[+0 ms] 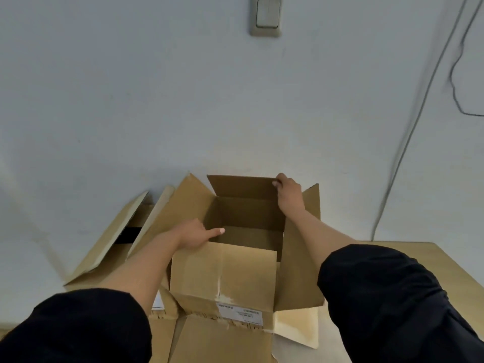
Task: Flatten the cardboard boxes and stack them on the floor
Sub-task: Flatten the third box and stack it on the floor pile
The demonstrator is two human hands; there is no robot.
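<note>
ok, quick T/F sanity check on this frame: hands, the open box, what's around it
1. The open cardboard box has its top flaps folded shut. False: the flaps stand open and the inside shows.
2. The right hand grips the far flap at its right end. True.
3. The left hand holds a knife. False: it holds no tool; it rests at the box's near left rim with a finger pointing across the opening.
4. More cardboard leans against the wall to the left of the box. True.
5. A light switch sits on the wall above the box. True.
6. The near flap has no label. False: a white label is stuck near its lower edge.
</note>
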